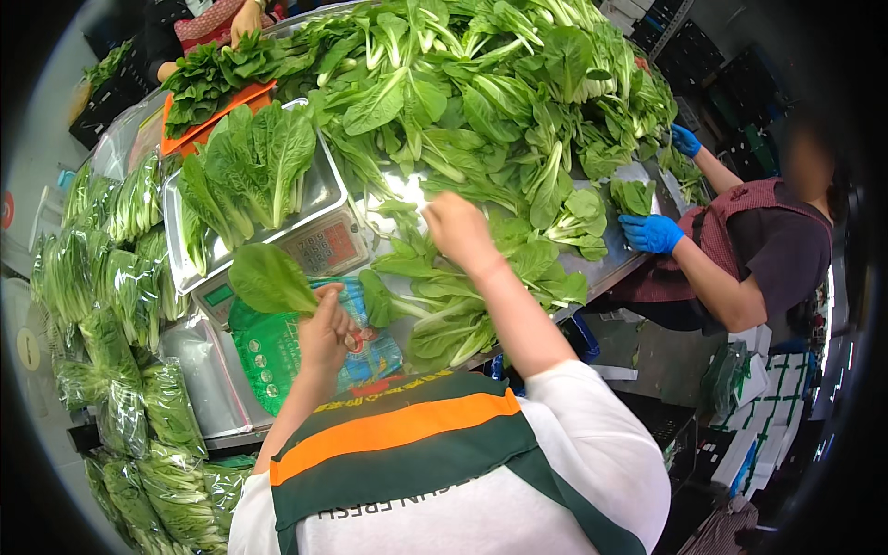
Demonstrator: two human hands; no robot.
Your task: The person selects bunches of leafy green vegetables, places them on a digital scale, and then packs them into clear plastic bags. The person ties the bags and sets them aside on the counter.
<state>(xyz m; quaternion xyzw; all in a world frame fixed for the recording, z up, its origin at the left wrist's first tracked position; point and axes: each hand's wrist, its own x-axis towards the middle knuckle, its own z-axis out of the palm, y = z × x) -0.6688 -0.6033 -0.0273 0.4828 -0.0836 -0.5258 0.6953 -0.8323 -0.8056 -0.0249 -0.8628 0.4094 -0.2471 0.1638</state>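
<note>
Low in the middle, my left hand [324,335] is closed on the stalk of a leafy green [269,279], whose broad leaf points up and left. My right hand [458,229] is over the loose greens on the metal table; whether its fingers hold anything cannot be told. Left of it, a digital scale [326,246] with a keypad carries a metal tray [331,191] with a bunch of leafy greens [250,166]. Beneath my left hand lie a green printed bag [260,354] and a blue printed bag [378,347]. More greens [451,298] lie just below my right hand.
A large heap of greens [485,90] covers the far table. Bagged greens [125,277] are stacked at left, near clear plastic bags [205,374]. An orange scale [215,118] holds darker greens. A co-worker in blue gloves [651,234] stands right; another person's hand [246,22] is at top left.
</note>
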